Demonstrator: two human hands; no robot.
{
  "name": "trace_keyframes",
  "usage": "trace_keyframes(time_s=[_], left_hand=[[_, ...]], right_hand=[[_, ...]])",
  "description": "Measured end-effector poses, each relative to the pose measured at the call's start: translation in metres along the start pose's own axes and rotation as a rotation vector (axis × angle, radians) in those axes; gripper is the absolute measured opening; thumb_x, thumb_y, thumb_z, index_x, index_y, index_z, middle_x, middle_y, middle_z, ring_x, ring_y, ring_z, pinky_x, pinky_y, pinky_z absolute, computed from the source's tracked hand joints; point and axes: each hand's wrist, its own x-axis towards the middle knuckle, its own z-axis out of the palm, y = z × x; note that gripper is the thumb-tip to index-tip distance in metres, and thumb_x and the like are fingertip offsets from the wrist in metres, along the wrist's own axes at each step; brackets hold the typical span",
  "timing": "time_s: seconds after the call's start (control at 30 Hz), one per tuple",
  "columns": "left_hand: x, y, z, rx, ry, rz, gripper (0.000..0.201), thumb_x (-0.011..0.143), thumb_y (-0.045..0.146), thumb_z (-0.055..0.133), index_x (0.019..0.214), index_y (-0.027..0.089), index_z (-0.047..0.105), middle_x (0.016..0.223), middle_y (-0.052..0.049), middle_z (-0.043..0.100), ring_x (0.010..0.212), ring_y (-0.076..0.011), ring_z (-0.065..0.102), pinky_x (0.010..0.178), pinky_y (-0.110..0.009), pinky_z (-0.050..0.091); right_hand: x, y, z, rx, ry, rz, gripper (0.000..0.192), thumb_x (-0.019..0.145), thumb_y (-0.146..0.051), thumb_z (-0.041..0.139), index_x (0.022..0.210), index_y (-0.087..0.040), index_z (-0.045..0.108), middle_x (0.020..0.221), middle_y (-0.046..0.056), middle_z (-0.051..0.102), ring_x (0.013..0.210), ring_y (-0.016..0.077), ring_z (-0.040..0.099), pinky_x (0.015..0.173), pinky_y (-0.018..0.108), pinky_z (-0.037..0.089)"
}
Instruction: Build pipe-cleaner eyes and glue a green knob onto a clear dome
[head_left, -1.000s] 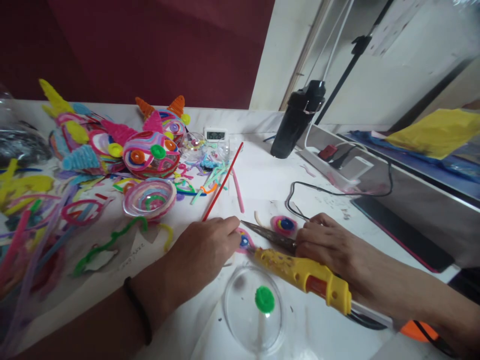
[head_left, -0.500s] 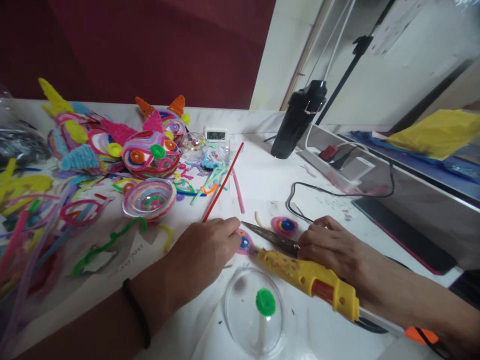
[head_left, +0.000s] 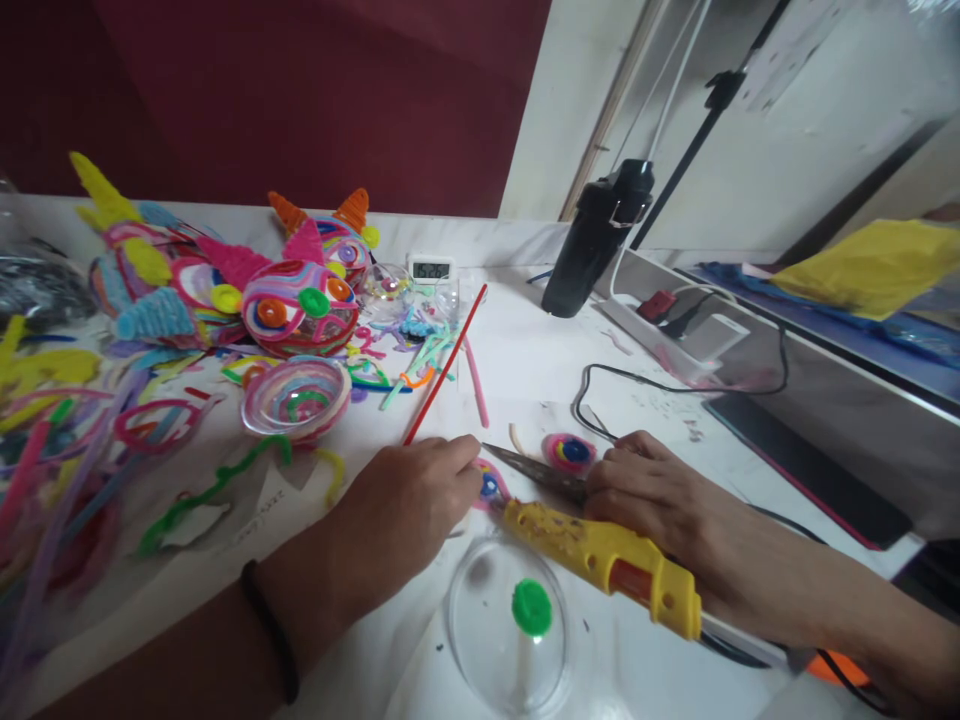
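My left hand (head_left: 420, 495) has its fingers closed at the edge of a small pink-and-blue coiled pipe-cleaner disc (head_left: 490, 484), partly hidden by the fingertips. A yellow glue gun (head_left: 600, 555) is in my right hand (head_left: 652, 490), its nozzle beside that disc; whether it touches cannot be told. Under the right fingers, scissors (head_left: 529, 470) point left, handles hidden. Behind the blades lies a similar pink-and-blue disc (head_left: 570, 452). Nearer me is a clear round plastic piece (head_left: 480, 665) with a green coiled disc (head_left: 532, 606). A red pipe cleaner (head_left: 450, 370) runs behind my left hand.
Decorated pipe-cleaner balls (head_left: 300, 315) and a lined clear bowl (head_left: 296, 400) stand at left among loose pipe cleaners. A small digital clock (head_left: 431, 269), a black bottle (head_left: 600, 240) and a power strip (head_left: 664, 340) sit farther back. A black cable (head_left: 675, 385) crosses the right side.
My right hand and the glue gun have shifted slightly left, bringing the nozzle closer to the disc at my left fingers. The scissors and left hand stay nearly still.
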Motion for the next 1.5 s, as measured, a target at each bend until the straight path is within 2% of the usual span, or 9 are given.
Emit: trace_keyframes(time_s=[0.2,0.43,0.87,1.07,1.3,1.5], left_hand=[[-0.001,0.0,-0.001,-0.021,-0.019,0.001,0.022,0.093,0.011,0.048,0.107,0.017,0.064,0.096,-0.001,0.062,0.083,-0.0189,0.063,0.066,-0.03,0.052],[0.001,-0.001,0.0,-0.022,-0.019,0.002,0.015,0.091,0.01,0.052,0.096,0.017,0.064,0.095,-0.001,0.062,0.081,-0.0186,0.062,0.065,-0.03,0.05],[0.002,0.0,-0.002,-0.015,-0.056,-0.019,0.02,0.091,0.007,0.05,0.102,0.016,0.065,0.097,-0.002,0.062,0.085,-0.0197,0.063,0.068,-0.032,0.053],[-0.001,0.0,-0.002,-0.026,-0.064,-0.019,0.025,0.09,0.006,0.052,0.109,0.017,0.063,0.1,-0.002,0.062,0.087,-0.0198,0.063,0.071,-0.032,0.054],[-0.001,0.001,-0.004,-0.015,-0.045,-0.005,0.021,0.092,0.009,0.047,0.1,0.016,0.065,0.094,-0.002,0.061,0.082,-0.0191,0.062,0.065,-0.031,0.051],[0.0,-0.002,0.002,-0.024,-0.028,-0.026,0.028,0.089,0.002,0.046,0.103,0.019,0.063,0.099,-0.002,0.063,0.086,-0.0175,0.063,0.072,-0.028,0.052]], right_hand=[[0.002,-0.001,-0.003,-0.014,-0.029,-0.004,0.013,0.092,-0.022,0.047,0.087,-0.017,0.058,0.08,0.005,0.052,0.076,0.0214,0.047,0.075,0.04,0.03],[0.003,-0.003,-0.004,-0.037,-0.035,0.011,0.014,0.092,-0.023,0.047,0.084,-0.017,0.057,0.079,0.005,0.052,0.077,0.0219,0.047,0.076,0.04,0.03],[-0.003,-0.003,-0.003,-0.04,-0.04,0.033,0.011,0.091,-0.021,0.048,0.084,-0.018,0.055,0.081,0.005,0.052,0.078,0.0218,0.048,0.076,0.039,0.03],[-0.007,-0.003,-0.003,-0.014,-0.021,0.031,0.01,0.093,-0.022,0.047,0.093,-0.016,0.056,0.084,0.005,0.051,0.079,0.0215,0.048,0.079,0.041,0.031],[-0.016,-0.004,-0.002,-0.07,0.028,0.001,0.017,0.091,-0.025,0.051,0.103,-0.015,0.057,0.094,0.01,0.055,0.083,0.0234,0.05,0.077,0.042,0.036],[-0.018,-0.006,0.005,-0.16,0.096,-0.03,0.024,0.087,-0.02,0.05,0.11,-0.016,0.057,0.112,0.014,0.061,0.095,0.0267,0.054,0.088,0.049,0.034]])
